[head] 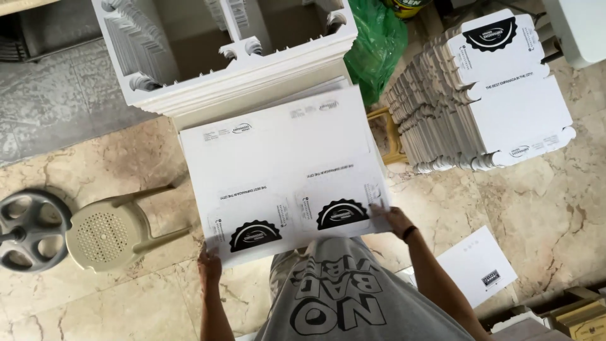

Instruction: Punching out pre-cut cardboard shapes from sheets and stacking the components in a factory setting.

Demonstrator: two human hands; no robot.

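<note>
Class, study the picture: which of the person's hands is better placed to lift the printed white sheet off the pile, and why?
Probably the right hand: its fingers lie on top of the printed white sheet at its near corner. The left hand only grips the opposite near corner's edge.

- The left hand (209,264) sits low at the left, fingers hidden, thumb side up, closed in a grip.
- The right hand (392,218) reaches further forward, fingers spread flat, a dark band on its wrist.
- Both forearms are bare and angle inward toward the body.
</note>
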